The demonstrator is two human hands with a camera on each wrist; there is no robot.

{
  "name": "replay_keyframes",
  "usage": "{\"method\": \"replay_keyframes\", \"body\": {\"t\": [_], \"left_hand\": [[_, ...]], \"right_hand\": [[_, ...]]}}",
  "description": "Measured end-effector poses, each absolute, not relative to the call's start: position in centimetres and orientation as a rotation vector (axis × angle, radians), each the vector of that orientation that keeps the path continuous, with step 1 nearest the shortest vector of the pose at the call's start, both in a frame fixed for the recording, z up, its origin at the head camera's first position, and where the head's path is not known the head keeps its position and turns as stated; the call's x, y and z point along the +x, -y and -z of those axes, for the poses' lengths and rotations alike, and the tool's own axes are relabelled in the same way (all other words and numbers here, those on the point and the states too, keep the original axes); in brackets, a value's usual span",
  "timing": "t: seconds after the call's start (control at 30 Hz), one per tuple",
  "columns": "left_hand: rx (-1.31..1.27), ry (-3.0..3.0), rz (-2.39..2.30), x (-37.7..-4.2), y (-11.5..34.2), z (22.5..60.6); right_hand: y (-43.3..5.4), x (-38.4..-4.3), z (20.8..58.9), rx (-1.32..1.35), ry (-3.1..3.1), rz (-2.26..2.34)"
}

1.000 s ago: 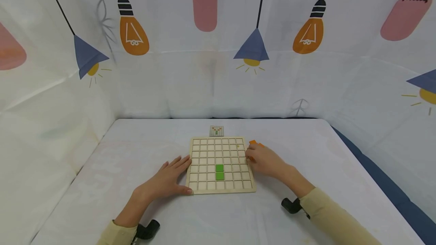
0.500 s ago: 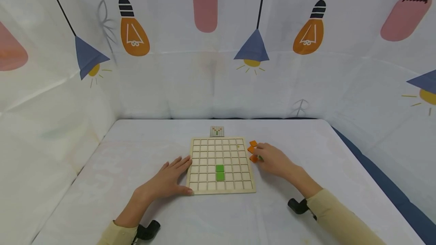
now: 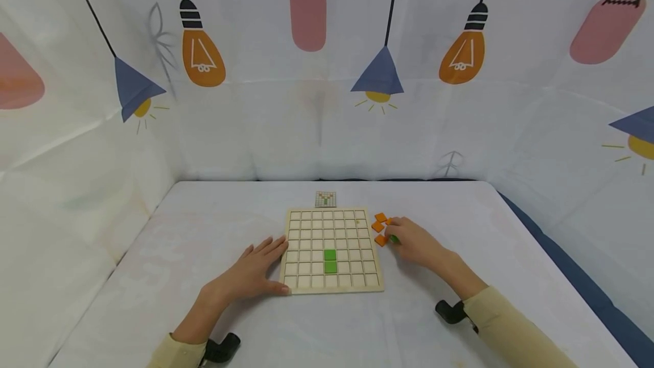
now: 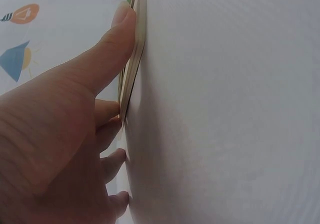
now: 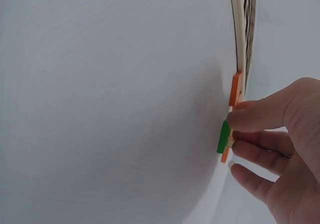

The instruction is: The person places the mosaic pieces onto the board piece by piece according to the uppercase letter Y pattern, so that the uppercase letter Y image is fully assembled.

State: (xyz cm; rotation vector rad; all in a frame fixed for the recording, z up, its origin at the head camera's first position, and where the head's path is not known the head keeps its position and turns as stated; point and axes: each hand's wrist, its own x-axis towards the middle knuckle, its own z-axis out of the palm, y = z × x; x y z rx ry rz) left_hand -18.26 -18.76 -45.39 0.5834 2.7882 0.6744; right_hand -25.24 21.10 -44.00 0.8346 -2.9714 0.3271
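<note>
In the head view a wooden grid board (image 3: 306, 290) lies flat, with two green square tiles (image 3: 330, 261) in adjoining cells of one column. My left hand (image 3: 250, 271) has its fingers spread against the board's left side, the thumb at its near corner. Right of the board, my right hand (image 3: 411, 241) bends its fingers down among loose tiles. The right wrist view shows its thumb (image 5: 250, 115) at a loose green tile (image 5: 223, 137); whether it is pinched is unclear. Orange tiles (image 3: 377, 226) lie beside the fingertips, one partly hidden by them.
A small card (image 3: 325, 199) with a coloured grid pattern lies just beyond the board. The white table (image 3: 219, 209) ends at a white cloth wall (image 3: 265, 129) printed with lamps. Black wrist devices (image 3: 451, 312) sit by both sleeves.
My right hand has shifted right, away from the board's edge, exposing the orange tiles and a green tile beneath it. The left hand stays against the board.
</note>
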Motion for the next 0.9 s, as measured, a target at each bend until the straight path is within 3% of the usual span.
{"method": "replay_keyframes", "body": {"t": [0.9], "left_hand": [[0.583, -2.799, -0.673, -18.4, 18.7, 45.4]], "right_hand": [[-22.8, -25.4, 44.3, 0.791, 3.006, -0.306]]}}
